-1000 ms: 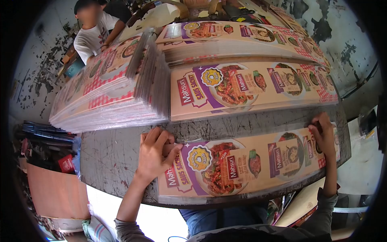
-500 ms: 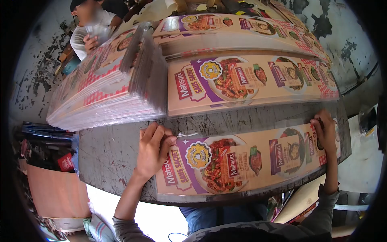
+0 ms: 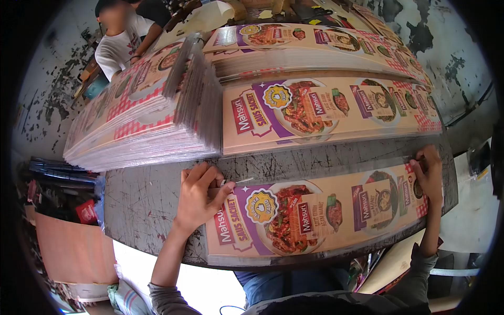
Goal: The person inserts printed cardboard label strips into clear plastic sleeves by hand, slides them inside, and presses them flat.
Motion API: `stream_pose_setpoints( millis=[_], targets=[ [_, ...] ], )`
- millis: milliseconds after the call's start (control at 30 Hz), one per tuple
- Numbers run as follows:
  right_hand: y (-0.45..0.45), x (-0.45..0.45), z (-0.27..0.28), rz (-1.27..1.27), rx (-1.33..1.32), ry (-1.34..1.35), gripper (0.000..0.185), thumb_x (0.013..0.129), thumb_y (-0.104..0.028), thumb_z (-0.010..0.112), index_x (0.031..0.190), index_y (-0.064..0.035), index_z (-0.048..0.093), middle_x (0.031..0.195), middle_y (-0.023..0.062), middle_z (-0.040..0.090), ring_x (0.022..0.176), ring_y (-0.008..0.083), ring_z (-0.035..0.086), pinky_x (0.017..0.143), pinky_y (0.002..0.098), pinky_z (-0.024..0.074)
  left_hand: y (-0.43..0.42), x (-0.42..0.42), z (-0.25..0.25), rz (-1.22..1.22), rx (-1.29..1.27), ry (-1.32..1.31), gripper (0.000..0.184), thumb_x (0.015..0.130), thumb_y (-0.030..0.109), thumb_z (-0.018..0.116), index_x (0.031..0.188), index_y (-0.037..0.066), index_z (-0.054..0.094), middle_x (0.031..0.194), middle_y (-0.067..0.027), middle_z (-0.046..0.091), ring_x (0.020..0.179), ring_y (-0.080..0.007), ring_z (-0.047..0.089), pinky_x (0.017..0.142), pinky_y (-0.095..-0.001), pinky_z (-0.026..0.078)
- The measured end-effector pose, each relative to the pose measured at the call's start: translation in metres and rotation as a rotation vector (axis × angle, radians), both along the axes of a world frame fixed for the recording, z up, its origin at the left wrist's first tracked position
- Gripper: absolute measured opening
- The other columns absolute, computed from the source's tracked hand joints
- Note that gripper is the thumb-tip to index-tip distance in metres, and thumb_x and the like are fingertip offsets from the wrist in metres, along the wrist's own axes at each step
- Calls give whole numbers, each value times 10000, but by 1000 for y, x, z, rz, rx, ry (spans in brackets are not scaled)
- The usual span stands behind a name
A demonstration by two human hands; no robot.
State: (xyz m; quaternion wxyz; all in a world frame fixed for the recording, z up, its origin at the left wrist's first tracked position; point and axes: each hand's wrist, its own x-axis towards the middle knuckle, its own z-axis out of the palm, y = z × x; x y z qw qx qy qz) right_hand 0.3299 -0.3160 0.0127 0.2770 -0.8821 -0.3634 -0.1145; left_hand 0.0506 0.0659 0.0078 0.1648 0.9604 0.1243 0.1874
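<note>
The wall [image 3: 441, 31] of the room has paint which is peeling in many dark patches. Before it stands the counter [image 3: 142, 197], grey-black and full of scratches, with its near rim curved. Beyond the counter at the upper left is a co-worker [image 3: 121, 44] in a white shirt; half a second ago this person had one hand raised, and now it is lowered. Below the counter's left end there is a brown panel [image 3: 76, 247]. On the counter, the left stack [image 3: 142, 144] is high, the front stack [image 3: 344, 118] is just beside it, and the back stack [image 3: 310, 39] lies behind the front one. The sheet [image 3: 336, 210], printed with food and covered in clear plastic, lies flat along the near rim, almost in the same place as before. The left grip [image 3: 198, 197] is closed, with thumb and bent fingers, on its far left corner, and has hardly moved. The right grip [image 3: 430, 170] pinches its right end; it has gone slightly outward, so more of the print can be seen.
</note>
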Motion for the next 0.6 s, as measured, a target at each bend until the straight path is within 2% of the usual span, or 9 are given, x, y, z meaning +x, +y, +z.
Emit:
stream_pose_setpoints(
  millis=[200, 333, 600],
  targets=[
    [-5, 5, -2, 70, -52, -133, 215, 745, -121, 636, 761, -2, 457, 712, 120, 415, 656, 286, 415, 591, 363, 336, -1, 1, -1, -45, -51, -74, 139, 730, 125, 683, 719, 60, 560, 671, -43, 510, 620, -194, 489, 700, -319, 317],
    [-6, 5, -2, 43, -73, -91, 218, 749, -117, 634, 757, -3, 448, 702, 120, 403, 656, 286, 413, 583, 362, 333, -3, 0, 0, -33, -151, -81, 88, 749, 75, 651, 742, 48, 568, 701, -55, 543, 658, -212, 521, 712, -326, 332],
    [-6, 5, -4, 40, -9, -11, 222, 760, -111, 630, 752, 1, 439, 687, 114, 394, 617, 257, 406, 542, 334, 331, -7, 1, 4, -40, -135, -93, 34, 789, 40, 598, 776, 32, 567, 713, -77, 534, 663, -246, 512, 703, -332, 337]
  ],
)
